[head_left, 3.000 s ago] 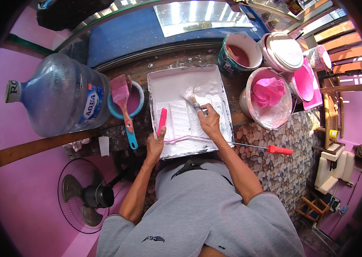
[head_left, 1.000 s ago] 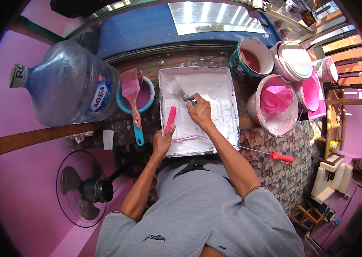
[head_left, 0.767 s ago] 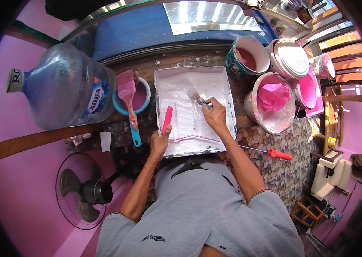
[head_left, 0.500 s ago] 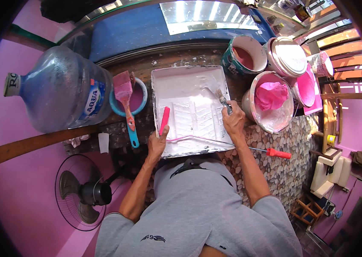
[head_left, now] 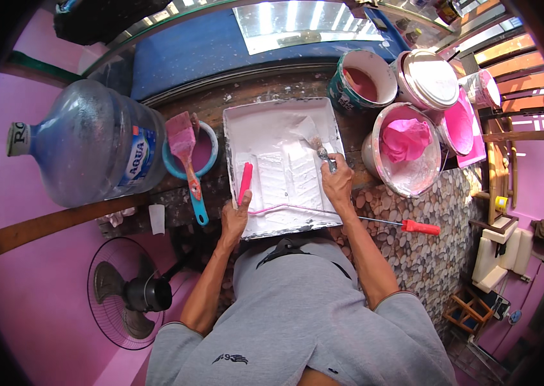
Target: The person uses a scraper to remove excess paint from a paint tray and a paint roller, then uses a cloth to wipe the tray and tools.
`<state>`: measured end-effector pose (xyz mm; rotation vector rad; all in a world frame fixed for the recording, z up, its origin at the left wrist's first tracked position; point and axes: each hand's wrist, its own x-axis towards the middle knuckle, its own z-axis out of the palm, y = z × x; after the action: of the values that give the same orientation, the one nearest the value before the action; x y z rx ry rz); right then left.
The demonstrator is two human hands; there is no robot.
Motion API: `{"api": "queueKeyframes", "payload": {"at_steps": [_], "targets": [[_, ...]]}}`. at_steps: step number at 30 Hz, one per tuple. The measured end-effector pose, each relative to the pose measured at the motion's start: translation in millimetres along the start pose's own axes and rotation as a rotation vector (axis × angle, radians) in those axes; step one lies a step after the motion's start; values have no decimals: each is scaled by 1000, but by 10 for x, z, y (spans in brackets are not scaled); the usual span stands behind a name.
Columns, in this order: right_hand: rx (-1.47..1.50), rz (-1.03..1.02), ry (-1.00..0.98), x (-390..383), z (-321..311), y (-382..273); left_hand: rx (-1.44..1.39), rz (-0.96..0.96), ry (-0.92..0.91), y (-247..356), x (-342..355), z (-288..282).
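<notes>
Well left of the tray (head_left: 271, 114), on the desk (head_left: 307, 78): a large water jug (head_left: 101, 141) laid on its side, presumably steadier so. Just left of the tray, a blue bowl (head_left: 215, 161) with a wide pink brush (head_left: 182, 143) resting across, likely to spare the wood from wet bristles. At the tray's near-left edge, the left hand (head_left: 234, 217), thumb against the lower end of the pink roller (head_left: 245, 183); cannot tell whether gripping rim, roller or both, but well placed for steadying. Inside the tray, a paintbrush (head_left: 316, 145) held by its handle in the right hand (head_left: 337, 180), bristles angled away into white paint (head_left: 298, 180), wrist above the roller's rod (head_left: 285, 205). Right of the tray, a green tub (head_left: 339, 93), then a bucket (head_left: 371, 157) with crumpled pink cloth (head_left: 407, 140) inside; past the tray's right rim, the red handle (head_left: 421, 227), apparently clear of paint; beyond, a lidded bucket (head_left: 431, 77), grouped aside, perhaps for easy reach.
</notes>
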<state>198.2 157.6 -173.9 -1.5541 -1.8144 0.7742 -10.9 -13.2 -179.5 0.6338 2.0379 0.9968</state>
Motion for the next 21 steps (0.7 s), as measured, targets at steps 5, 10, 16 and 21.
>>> {"api": "queueKeyframes", "payload": {"at_steps": [5, 10, 16, 21], "targets": [[-60, 34, -80, -42, -27, -59, 36, -45, -38, 7, 3, -23], [60, 37, -2, -28, -44, 7, 35, -22, -19, -15, 13, -7], [26, 97, -74, -94, -19, -16, 42, -7, 4, -65, 18, 9], [46, 97, 4, -36, -59, 60, 31, 5, 8, -145, 47, 62]]}}
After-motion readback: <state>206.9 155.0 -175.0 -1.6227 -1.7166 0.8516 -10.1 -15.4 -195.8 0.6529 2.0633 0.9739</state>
